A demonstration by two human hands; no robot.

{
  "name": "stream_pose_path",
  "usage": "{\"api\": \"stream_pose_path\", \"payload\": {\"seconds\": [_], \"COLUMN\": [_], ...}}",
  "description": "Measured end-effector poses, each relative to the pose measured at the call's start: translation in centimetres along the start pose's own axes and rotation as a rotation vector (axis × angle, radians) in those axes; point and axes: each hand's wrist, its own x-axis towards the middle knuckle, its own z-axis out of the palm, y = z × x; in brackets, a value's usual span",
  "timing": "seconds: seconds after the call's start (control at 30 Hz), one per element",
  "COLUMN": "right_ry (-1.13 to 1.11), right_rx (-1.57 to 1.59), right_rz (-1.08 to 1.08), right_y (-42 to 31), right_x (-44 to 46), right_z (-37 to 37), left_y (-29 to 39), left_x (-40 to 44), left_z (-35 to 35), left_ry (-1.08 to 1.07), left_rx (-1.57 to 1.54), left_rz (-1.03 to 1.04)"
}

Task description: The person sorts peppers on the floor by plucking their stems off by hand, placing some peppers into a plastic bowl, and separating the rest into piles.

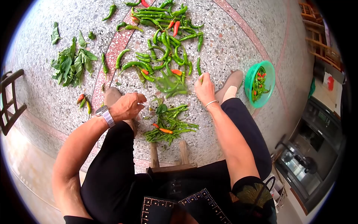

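My left hand (129,106), with a watch on its wrist, hovers beside my left shoe. Its fingers are loosely bent and apart, with nothing visible in them. My right hand (205,89), wearing a bracelet, is pinched near my right shoe; a bit of green chili pepper (201,79) shows at its fingertips. Ahead of both hands spreads a pile of long green chili peppers (164,48), a few of them red. Some peppers (169,86) at the near side of the pile are blurred by motion. Between my feet is a heap of green stems and chilies (171,123), with orange ones on top.
A green plastic basin (248,84) holding green and red chilies stands right of my right shoe. Green leaves (72,63) lie at the left, with a few loose chilies (85,103) nearer. A wooden stool (173,168) is under me; a dark wooden frame (13,99) stands far left.
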Motion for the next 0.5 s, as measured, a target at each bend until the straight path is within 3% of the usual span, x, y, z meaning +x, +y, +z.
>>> {"api": "stream_pose_path", "payload": {"seconds": [0.03,0.13,0.17,0.27,0.4,0.5], "right_ry": [0.045,0.135,0.114,0.065,-0.061,-0.077], "right_rx": [0.003,0.12,0.023,-0.09,-0.266,-0.271], "right_rz": [-0.023,-0.46,-0.561,-0.652,-0.341,-0.396], "right_y": [-0.4,-1.5,-2.1,-4.7,-5.4,-3.7], "right_x": [-0.2,-0.1,0.0,-0.4,-0.2,0.6], "right_z": [-0.4,1.3,2.3,4.0,4.1,3.5], "left_y": [-0.2,-0.3,-0.1,0.1,0.0,-0.4], "left_x": [0.1,0.3,0.3,0.3,-0.1,0.1], "left_z": [-0.1,-0.3,-0.4,-0.4,-0.2,-0.3], "left_ry": [0.005,0.034,0.041,0.04,0.028,0.018], "left_rx": [-0.002,0.008,0.013,0.009,-0.026,0.002], "left_rz": [0.009,0.036,0.036,0.015,-0.018,-0.011]}}
